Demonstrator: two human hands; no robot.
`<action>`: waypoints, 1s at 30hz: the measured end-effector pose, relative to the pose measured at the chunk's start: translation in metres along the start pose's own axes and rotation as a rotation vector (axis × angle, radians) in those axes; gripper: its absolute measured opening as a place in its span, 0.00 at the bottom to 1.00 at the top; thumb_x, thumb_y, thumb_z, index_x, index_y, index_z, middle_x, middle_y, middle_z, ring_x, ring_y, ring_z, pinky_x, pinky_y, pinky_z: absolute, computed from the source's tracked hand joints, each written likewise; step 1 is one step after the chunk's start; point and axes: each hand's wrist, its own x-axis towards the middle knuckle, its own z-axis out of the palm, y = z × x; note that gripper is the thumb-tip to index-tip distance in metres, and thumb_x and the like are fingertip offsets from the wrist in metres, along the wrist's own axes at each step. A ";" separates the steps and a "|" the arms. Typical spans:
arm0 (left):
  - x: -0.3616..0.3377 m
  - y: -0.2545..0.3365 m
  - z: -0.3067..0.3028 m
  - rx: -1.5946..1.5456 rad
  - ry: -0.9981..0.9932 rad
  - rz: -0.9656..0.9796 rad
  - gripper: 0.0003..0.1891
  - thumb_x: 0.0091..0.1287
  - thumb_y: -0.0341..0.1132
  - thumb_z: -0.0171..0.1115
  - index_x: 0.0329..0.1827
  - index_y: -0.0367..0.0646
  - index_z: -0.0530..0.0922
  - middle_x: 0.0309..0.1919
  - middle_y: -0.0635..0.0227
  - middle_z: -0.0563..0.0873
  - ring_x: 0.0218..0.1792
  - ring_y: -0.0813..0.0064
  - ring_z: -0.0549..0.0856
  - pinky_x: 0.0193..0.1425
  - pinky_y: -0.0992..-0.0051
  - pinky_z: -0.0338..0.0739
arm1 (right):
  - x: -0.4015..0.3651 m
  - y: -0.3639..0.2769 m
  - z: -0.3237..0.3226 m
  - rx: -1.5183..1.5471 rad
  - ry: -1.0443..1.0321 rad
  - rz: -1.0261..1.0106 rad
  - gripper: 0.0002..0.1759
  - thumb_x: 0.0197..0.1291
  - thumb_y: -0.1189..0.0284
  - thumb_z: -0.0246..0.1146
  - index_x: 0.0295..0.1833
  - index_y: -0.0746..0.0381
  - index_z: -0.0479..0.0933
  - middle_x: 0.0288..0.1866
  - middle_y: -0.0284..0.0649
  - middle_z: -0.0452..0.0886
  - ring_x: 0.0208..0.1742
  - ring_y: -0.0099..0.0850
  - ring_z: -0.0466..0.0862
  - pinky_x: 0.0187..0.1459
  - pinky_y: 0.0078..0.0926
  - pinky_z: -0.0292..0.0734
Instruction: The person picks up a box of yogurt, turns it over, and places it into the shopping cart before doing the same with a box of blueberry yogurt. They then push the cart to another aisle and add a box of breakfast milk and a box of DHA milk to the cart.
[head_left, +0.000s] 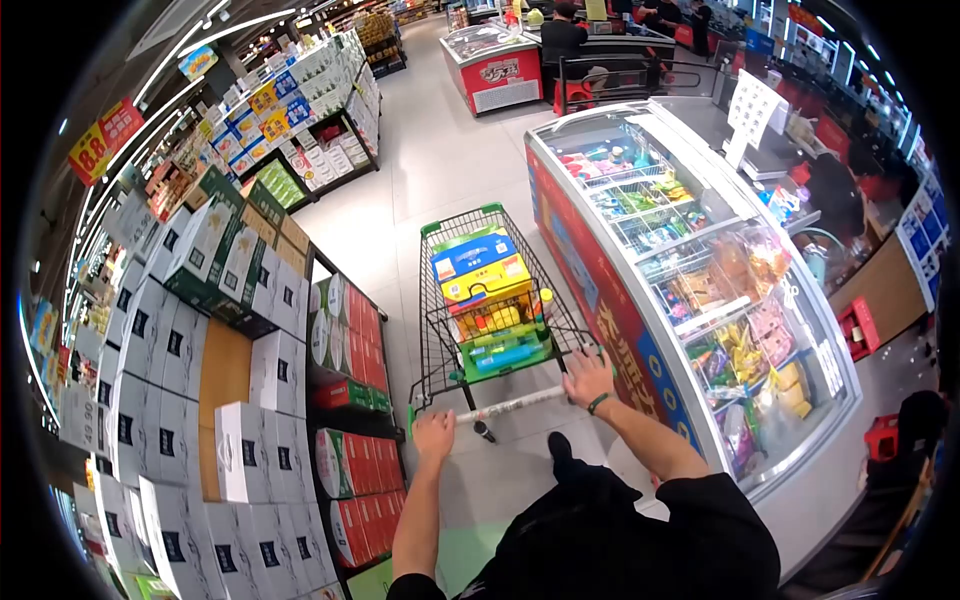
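One black wire shopping cart with green trim [432, 310] stands straight ahead of both hands, long axis running away down the aisle. One grey handle bar [510, 405] lies crosswise: left hand [433, 432] grips its left end, right hand [588, 378] grips its right end, slightly further forward. One red-fronted glass freezer chest [600, 300] sits just beside the cart on the right.

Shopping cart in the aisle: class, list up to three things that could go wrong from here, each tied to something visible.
1. The shopping cart runs close beside the chest freezer; its right side could scrape it.
2. Its boxes stand taller than its sides and might slide off in a turn.
3. Left hand and right hand grip the handle; carton stacks narrow the aisle, so a swerve could clip them.
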 end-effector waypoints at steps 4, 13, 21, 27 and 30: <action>0.044 -0.009 -0.011 0.070 -0.249 -0.034 0.25 0.76 0.55 0.47 0.46 0.48 0.89 0.43 0.57 0.90 0.49 0.53 0.87 0.62 0.53 0.72 | 0.017 -0.006 0.010 0.062 -0.035 0.050 0.19 0.62 0.56 0.63 0.52 0.54 0.86 0.61 0.41 0.83 0.63 0.42 0.80 0.73 0.61 0.59; 0.138 0.004 -0.017 0.059 -0.609 -0.132 0.28 0.71 0.59 0.48 0.51 0.48 0.88 0.49 0.49 0.89 0.53 0.47 0.87 0.61 0.51 0.76 | 0.087 0.027 0.033 0.086 -0.028 0.080 0.17 0.61 0.55 0.63 0.41 0.57 0.87 0.51 0.39 0.87 0.55 0.40 0.83 0.75 0.61 0.56; 0.236 -0.007 0.003 -0.026 -0.575 -0.168 0.32 0.62 0.63 0.56 0.46 0.41 0.88 0.49 0.40 0.88 0.53 0.43 0.87 0.60 0.52 0.80 | 0.167 0.052 0.064 0.134 -0.038 0.020 0.18 0.63 0.54 0.63 0.44 0.56 0.88 0.56 0.39 0.84 0.61 0.41 0.79 0.74 0.62 0.56; 0.295 0.007 0.017 0.075 -0.449 -0.220 0.28 0.67 0.56 0.50 0.42 0.40 0.89 0.40 0.45 0.90 0.45 0.44 0.89 0.54 0.49 0.81 | 0.250 0.079 0.088 0.104 -0.194 -0.052 0.23 0.62 0.52 0.63 0.58 0.50 0.83 0.70 0.50 0.71 0.76 0.53 0.64 0.72 0.59 0.58; 0.330 0.005 0.014 0.066 -0.411 -0.219 0.27 0.69 0.53 0.47 0.38 0.40 0.89 0.37 0.47 0.90 0.41 0.46 0.90 0.49 0.49 0.82 | 0.293 0.088 0.111 0.083 -0.314 -0.107 0.24 0.63 0.51 0.62 0.59 0.50 0.83 0.71 0.50 0.71 0.77 0.52 0.64 0.72 0.58 0.58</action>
